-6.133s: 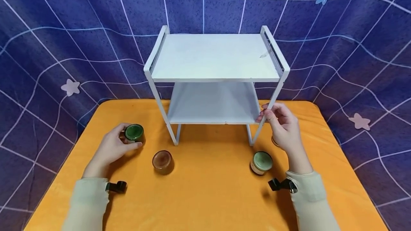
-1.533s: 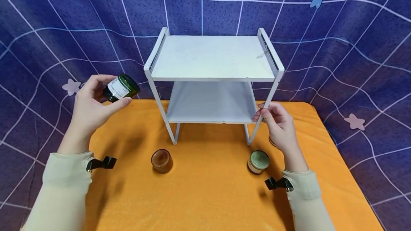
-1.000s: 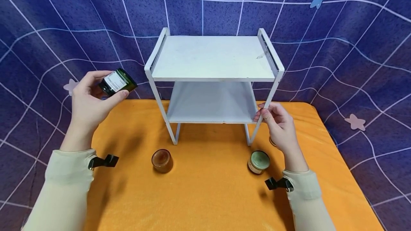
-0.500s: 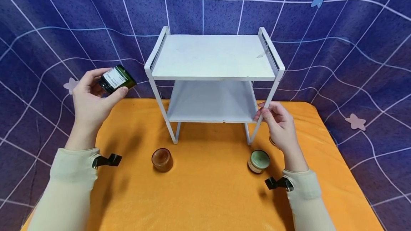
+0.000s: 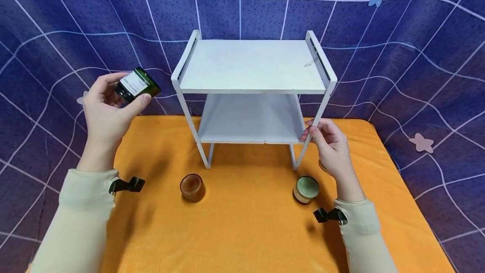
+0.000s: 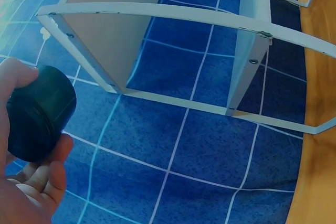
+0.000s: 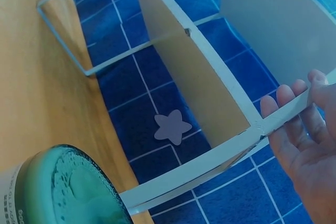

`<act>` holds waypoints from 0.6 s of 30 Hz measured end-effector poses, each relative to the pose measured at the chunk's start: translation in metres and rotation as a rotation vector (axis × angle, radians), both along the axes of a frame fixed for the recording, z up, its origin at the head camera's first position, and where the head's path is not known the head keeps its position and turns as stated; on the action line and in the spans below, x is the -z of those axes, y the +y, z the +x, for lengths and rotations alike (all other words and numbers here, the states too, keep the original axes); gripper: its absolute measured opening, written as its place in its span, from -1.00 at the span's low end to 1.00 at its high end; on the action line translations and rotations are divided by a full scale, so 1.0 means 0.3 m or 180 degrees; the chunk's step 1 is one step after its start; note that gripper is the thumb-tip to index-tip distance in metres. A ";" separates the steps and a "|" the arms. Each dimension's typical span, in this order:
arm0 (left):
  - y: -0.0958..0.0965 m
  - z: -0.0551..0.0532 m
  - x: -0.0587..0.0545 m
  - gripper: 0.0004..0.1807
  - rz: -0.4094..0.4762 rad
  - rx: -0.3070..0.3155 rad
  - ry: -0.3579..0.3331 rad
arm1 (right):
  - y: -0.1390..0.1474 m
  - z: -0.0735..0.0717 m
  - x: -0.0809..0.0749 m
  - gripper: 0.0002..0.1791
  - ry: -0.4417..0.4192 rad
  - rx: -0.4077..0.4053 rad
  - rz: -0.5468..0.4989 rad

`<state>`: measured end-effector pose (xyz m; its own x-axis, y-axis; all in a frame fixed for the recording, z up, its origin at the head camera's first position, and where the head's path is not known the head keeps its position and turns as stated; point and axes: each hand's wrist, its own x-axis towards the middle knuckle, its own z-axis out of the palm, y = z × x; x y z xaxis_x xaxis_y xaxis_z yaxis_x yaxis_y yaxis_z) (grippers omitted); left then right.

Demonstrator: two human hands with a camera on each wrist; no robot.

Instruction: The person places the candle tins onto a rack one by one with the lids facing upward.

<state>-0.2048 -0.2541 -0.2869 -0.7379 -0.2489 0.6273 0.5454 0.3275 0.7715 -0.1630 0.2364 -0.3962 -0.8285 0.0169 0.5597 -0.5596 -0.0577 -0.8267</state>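
Note:
My left hand (image 5: 110,106) grips a dark green glass candle jar (image 5: 137,84) with a white label. It is tilted on its side in the air, left of the white two-tier shelf (image 5: 250,66). In the left wrist view the thumb and fingers wrap around the candle jar (image 6: 44,106), apart from the shelf frame. My right hand (image 5: 331,146) holds the shelf's right front leg near the lower tier. The right wrist view shows the fingers (image 7: 286,95) around that white bar.
On the orange cloth (image 5: 242,231), a brown glass jar (image 5: 192,187) stands front left of the shelf, and a pale green candle jar (image 5: 306,188) front right. Another round thing (image 5: 322,165) is mostly hidden behind my right hand. A blue curtain (image 5: 261,12) hangs behind.
Since the oldest frame, my left hand has lifted the green candle jar off the cloth and tipped it sideways. Over the last second it has risen slightly. My right hand stays on the leg.

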 end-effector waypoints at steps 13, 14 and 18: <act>0.050 -0.026 -0.028 -0.37 0.0910 0.0477 0.0243 | -0.001 0.004 -0.002 -0.81 -0.0012 0.0082 0.0058; 0.053 -0.028 -0.030 -0.37 0.0917 0.0482 0.0251 | -0.002 0.005 -0.003 -0.82 -0.0022 0.0097 0.0065; 0.063 -0.037 -0.043 -0.37 0.0941 0.0519 0.0301 | -0.006 0.005 -0.004 -0.85 -0.0031 0.0099 0.0063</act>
